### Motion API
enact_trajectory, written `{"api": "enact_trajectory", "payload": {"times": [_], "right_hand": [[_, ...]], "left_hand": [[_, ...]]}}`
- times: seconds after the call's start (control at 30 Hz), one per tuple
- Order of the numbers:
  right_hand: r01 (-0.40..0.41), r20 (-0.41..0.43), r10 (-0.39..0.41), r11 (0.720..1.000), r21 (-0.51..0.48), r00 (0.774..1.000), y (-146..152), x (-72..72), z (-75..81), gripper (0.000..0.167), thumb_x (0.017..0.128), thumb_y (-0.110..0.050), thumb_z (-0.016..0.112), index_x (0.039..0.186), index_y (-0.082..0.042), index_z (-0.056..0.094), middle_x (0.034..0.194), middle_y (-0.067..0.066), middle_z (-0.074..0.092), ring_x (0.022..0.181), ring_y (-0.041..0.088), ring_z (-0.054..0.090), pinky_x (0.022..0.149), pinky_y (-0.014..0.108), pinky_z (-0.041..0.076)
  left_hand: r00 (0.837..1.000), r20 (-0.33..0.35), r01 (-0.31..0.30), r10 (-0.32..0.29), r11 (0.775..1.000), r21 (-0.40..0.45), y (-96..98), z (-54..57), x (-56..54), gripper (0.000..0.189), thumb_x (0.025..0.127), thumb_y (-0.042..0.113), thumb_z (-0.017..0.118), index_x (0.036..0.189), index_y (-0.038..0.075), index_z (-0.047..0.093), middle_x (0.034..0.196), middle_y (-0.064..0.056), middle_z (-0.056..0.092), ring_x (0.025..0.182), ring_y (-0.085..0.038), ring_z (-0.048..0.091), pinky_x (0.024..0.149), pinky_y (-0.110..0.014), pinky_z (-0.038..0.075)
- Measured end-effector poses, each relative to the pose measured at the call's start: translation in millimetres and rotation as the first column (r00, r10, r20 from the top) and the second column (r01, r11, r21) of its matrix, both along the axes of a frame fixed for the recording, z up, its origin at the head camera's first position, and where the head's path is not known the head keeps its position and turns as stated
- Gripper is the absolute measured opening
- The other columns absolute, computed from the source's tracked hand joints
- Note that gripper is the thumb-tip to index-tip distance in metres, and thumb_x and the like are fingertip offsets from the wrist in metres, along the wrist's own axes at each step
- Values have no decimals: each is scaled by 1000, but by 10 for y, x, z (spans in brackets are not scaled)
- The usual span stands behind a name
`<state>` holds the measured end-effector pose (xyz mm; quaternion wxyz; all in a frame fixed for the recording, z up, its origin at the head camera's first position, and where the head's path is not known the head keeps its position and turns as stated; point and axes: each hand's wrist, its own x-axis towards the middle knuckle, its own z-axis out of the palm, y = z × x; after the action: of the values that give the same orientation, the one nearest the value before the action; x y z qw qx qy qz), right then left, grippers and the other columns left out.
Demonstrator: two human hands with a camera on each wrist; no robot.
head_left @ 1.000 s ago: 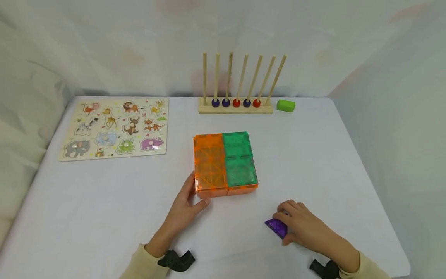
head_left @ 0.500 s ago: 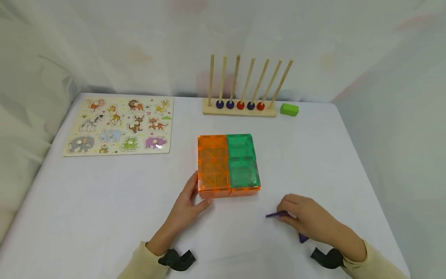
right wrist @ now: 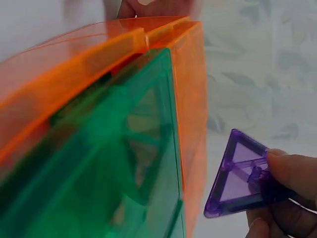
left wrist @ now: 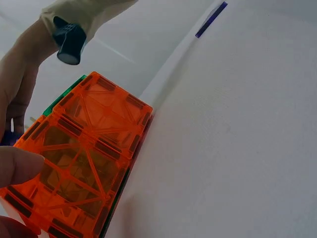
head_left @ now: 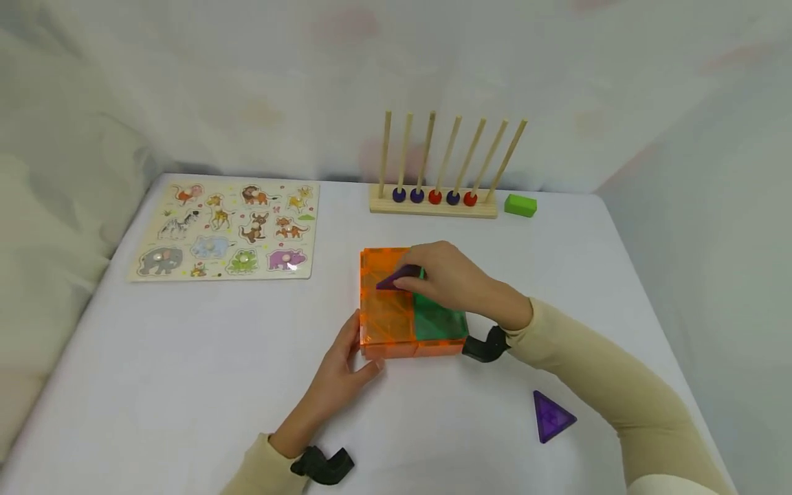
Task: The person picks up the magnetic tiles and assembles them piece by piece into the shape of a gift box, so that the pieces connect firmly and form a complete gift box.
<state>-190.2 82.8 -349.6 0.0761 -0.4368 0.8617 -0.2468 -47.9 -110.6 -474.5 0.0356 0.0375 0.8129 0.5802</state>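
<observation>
No legible text, label or number on anything.

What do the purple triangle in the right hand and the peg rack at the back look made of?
Purple triangle: probably translucent glossy plastic; light passes through and moulded ribs show. Peg rack: likely unpainted wood, pale matte tan base and dowels, though no grain is visible.

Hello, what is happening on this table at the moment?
A person is working with translucent plastic tiles on a white table. The left hand steadies the near left corner of a flat box of orange and green square tiles. The right hand pinches a purple triangular tile just above the box's top. A second purple triangular tile lies flat on the table to the right. An animal puzzle board and a wooden peg rack sit further back.
</observation>
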Motion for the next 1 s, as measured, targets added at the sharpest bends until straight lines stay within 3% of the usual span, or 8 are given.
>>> {"api": "enact_trajectory", "payload": {"times": [0.2, 0.37, 0.5, 0.63, 0.73, 0.8, 0.93, 1.0], "right_hand": [[-44, -1, 44, 998, 33, 999, -160, -28, -8, 12, 92, -25, 66, 97, -15, 71, 91, -6, 69, 78, 9, 59, 76, 25, 51], [-37, -21, 38, 998, 43, 999, -126, -22, -40, 15, 91, -26, 66, 99, -14, 70, 93, -5, 68, 79, 10, 59, 76, 25, 51], [18, -22, -17, 999, 36, 1000, 21, 2, -64, 33, 90, -33, 67, 114, -11, 66, 95, -2, 67, 83, 14, 59, 76, 28, 50], [113, -58, -112, 993, 19, 992, 390, 84, -52, 44, 89, -36, 67, 124, -8, 62, 101, 4, 68, 91, 18, 61, 81, 35, 52], [176, -65, -171, 981, 80, 983, 804, 207, -74, 39, 89, -34, 67, 118, -8, 64, 102, 5, 68, 93, 19, 62, 82, 38, 53], [201, -18, -201, 964, 176, 979, 1102, 325, -139, 37, 90, -34, 66, 116, -8, 65, 107, 4, 67, 97, 19, 62, 83, 40, 54], [182, 145, -261, 894, 410, 954, 1624, 651, -361, 54, 85, -46, 68, 124, -9, 61, 121, 8, 61, 108, 27, 59, 88, 46, 53], [161, 201, -285, 864, 477, 937, 1792, 833, -488, 67, 78, -54, 70, 125, -8, 59, 124, 11, 58, 110, 30, 57, 88, 50, 52]], "left_hand": [[999, -40, 12, -14, 999, -30, 22, 12, -38, 90, 84, 12, 72, 155, 19, 16, 158, -2, 26, 142, -22, 35, 111, -41, 32], [998, -50, 22, -24, 999, -37, 37, 27, -57, 91, 84, 9, 72, 155, 17, 16, 158, -3, 26, 141, -24, 35, 110, -40, 34], [999, -43, 21, -23, 999, -45, 53, 26, -56, 91, 84, 9, 72, 155, 15, 16, 158, -4, 26, 141, -24, 36, 111, -41, 34], [1000, -24, 7, -9, 999, -47, 61, 24, -42, 91, 83, 10, 73, 155, 13, 16, 158, -5, 27, 139, -24, 38, 111, -41, 34], [1000, -20, -4, 2, 999, -53, 59, 20, -30, 91, 83, 11, 73, 154, 12, 16, 158, -6, 27, 139, -25, 38, 111, -41, 34], [1000, -18, -8, 7, 998, -63, 53, 16, -25, 91, 83, 11, 73, 155, 12, 16, 158, -7, 27, 140, -25, 37, 112, -41, 33], [1000, -13, -22, 21, 997, -80, 41, 4, -22, 90, 84, 13, 73, 155, 15, 16, 158, -6, 27, 140, -25, 37, 112, -43, 32], [1000, -17, -26, 25, 996, -80, 37, -3, -21, 90, 84, 14, 73, 155, 16, 17, 157, -6, 28, 139, -25, 38, 113, -43, 32]]}}
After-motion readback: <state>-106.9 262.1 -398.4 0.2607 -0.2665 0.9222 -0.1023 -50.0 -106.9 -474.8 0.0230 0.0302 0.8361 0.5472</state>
